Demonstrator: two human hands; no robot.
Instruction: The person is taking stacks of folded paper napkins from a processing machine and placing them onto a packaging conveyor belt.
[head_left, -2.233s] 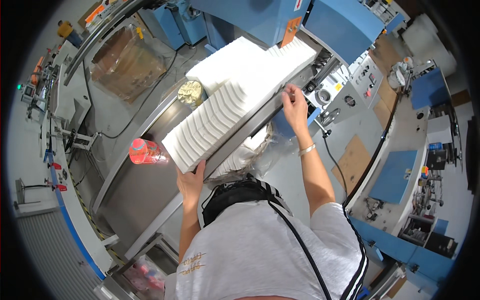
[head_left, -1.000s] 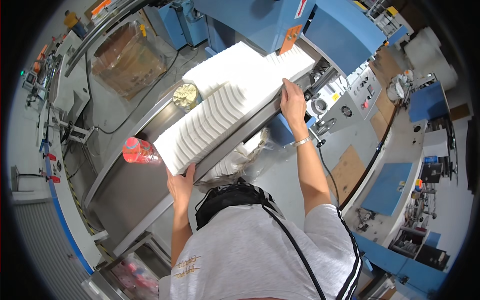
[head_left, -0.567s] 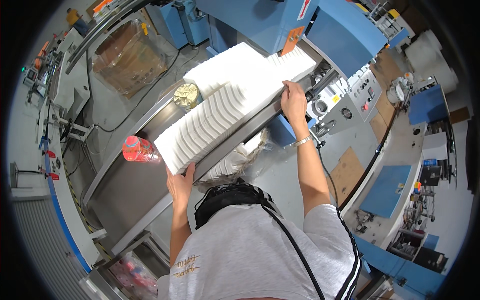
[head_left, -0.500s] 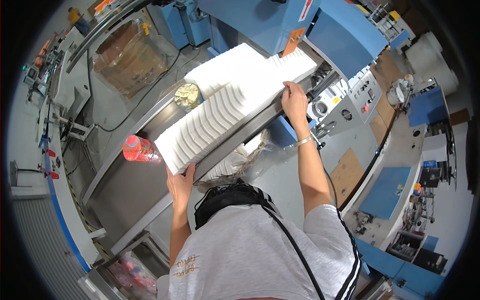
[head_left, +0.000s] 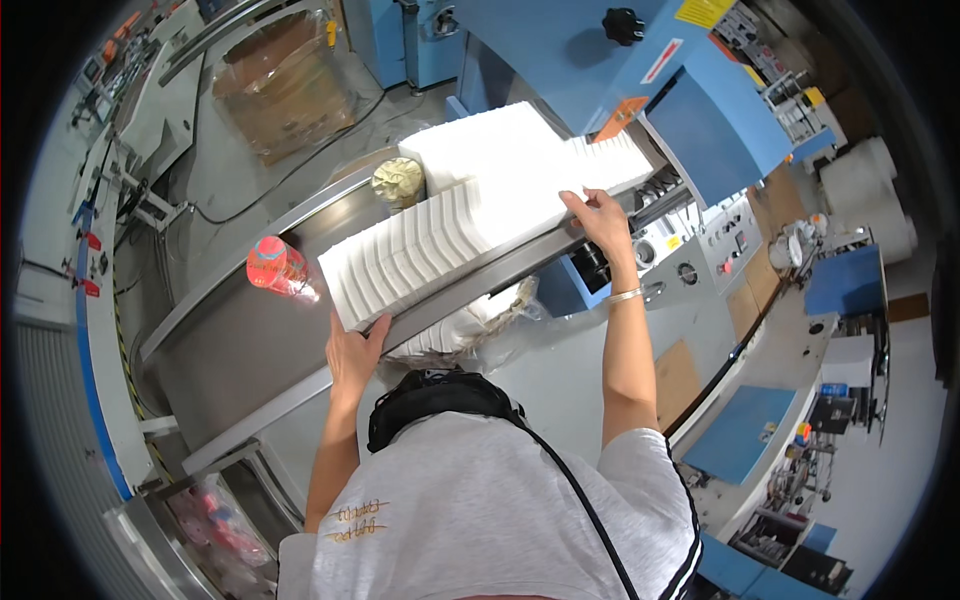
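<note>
A long row of white folded tissue stacks point(head_left: 470, 225) lies on a steel conveyor table point(head_left: 230, 350), running out of a blue machine point(head_left: 610, 60). My left hand point(head_left: 352, 345) presses flat against the near end of the row. My right hand point(head_left: 603, 218) rests on the far end of the row, by the machine's mouth, with a bracelet on its wrist. The row sits squeezed between the two hands.
A pink-capped bottle point(head_left: 275, 268) and a gold-lidded jar point(head_left: 398, 182) stand on the table beside the stacks. A clear bag of tissue point(head_left: 470, 320) hangs under the table edge. A wrapped cardboard box point(head_left: 285, 80) sits beyond. A control panel point(head_left: 715, 245) is at right.
Both hands closed in on the ends of the tissue row; the right hand dropped from just above the stack onto it. Over the last second they have held still.
</note>
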